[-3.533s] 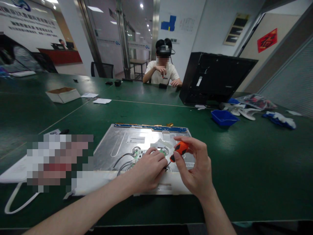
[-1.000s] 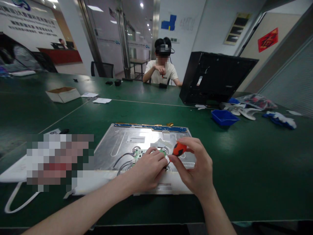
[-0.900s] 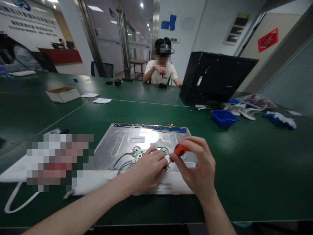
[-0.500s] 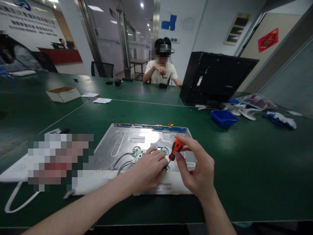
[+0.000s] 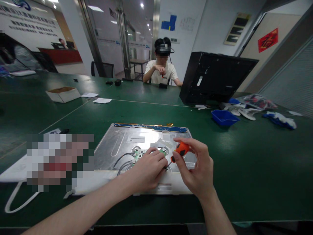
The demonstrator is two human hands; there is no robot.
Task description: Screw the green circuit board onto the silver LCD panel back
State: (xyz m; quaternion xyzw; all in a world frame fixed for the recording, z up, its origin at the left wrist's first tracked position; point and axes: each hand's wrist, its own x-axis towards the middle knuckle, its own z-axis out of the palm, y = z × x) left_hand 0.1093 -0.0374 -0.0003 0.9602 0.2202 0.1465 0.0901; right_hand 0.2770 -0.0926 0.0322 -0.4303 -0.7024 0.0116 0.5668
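Observation:
My right hand point(image 5: 197, 168) is closed on a small orange-and-black screwdriver point(image 5: 182, 149), thumb on one side and fingers on the other. The shaft slants down to the left, its tip beside the fingers of my left hand point(image 5: 151, 168). Those left fingers are bent and together over a green circuit board point(image 5: 140, 152); what they grip, if anything, is hidden. Under both hands lies a silvery display panel point(image 5: 117, 140), with a blue circuit strip point(image 5: 146, 127) along its far edge. Dark cables point(image 5: 121, 159) run from the board's left side.
A white bag point(image 5: 14, 169) with a handle lies left of the panel. Farther off are a white open box point(image 5: 65, 94), a blue tray point(image 5: 224, 117), gloves point(image 5: 281, 119) and a large black monitor casing point(image 5: 217, 76). Across the table sits a person point(image 5: 162, 67).
The screwdriver handle has tipped to the right and lower, its tip staying near the same spot. My right fingers have shifted with it; my left hand holds its place.

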